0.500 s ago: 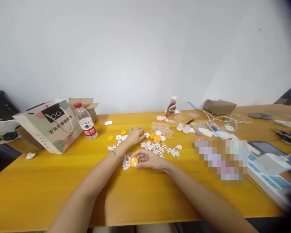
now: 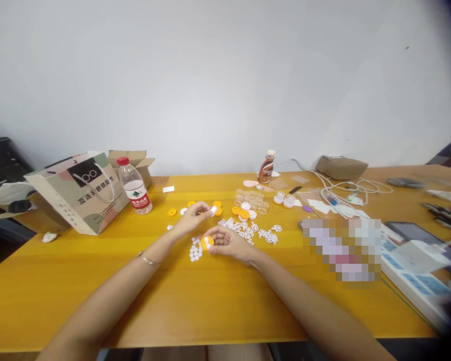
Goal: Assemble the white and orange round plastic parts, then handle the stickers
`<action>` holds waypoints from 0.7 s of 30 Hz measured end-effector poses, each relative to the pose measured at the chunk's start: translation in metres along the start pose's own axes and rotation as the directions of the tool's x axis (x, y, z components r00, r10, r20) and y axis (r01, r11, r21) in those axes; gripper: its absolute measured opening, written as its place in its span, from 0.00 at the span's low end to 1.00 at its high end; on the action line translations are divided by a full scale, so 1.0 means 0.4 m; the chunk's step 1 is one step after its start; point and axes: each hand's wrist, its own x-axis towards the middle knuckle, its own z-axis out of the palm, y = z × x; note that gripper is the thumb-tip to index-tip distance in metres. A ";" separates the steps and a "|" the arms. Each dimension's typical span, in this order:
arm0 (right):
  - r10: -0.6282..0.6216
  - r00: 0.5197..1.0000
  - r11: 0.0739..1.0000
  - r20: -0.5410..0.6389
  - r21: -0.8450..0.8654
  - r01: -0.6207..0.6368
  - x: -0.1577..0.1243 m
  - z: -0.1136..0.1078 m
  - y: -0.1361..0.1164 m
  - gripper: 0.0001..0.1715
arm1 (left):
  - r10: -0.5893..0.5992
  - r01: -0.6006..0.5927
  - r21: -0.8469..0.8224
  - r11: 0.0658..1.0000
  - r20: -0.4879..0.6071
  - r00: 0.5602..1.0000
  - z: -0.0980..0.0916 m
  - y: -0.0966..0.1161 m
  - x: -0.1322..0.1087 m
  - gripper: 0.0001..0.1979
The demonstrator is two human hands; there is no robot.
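Note:
My left hand [image 2: 195,216] pinches a white round plastic piece [image 2: 214,210] at its fingertips, above the table and close to some orange discs [image 2: 217,205]. Nearer to me, my right hand [image 2: 230,244] grips the edge of an orange round disc [image 2: 206,243] between thumb and fingers. Small white pieces sit on that disc's face. Beside it on the left lies a cluster of small white round pieces [image 2: 195,250]. White openwork pieces [image 2: 240,228] are spread just beyond my right hand. My left hand and forearm partly hide other discs behind them.
Clear plastic rings [image 2: 253,198] and orange and white discs [image 2: 244,214] lie farther back. A water bottle [image 2: 135,188] and a paper bag [image 2: 86,195] stand on the left. On the right are a brown bottle [image 2: 266,168], white cables [image 2: 330,188] and a power strip [image 2: 413,276].
My left hand has drawn back to the left and lifted with the white round piece, uncovering orange discs. My right hand, still holding the orange disc, has risen slightly.

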 end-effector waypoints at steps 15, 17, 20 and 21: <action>-0.191 0.927 0.962 -0.323 -0.251 0.110 0.024 0.013 0.024 0.20 | -0.014 0.028 -0.290 0.957 0.051 0.999 -0.026 0.012 -0.151 0.21; -0.208 0.923 0.953 -0.323 -0.278 0.118 0.022 0.013 0.024 0.20 | 0.022 -0.020 -0.203 0.979 0.004 1.000 -0.014 0.017 -0.156 0.20; -0.241 0.926 0.938 -0.291 -0.313 0.146 0.021 0.011 0.026 0.19 | 0.098 -0.099 -0.038 0.994 -0.037 0.995 0.000 0.024 -0.166 0.18; -0.251 0.928 0.934 -0.277 -0.321 0.157 0.020 0.011 0.027 0.19 | 0.125 -0.124 0.020 0.992 -0.040 0.991 0.002 0.027 -0.169 0.17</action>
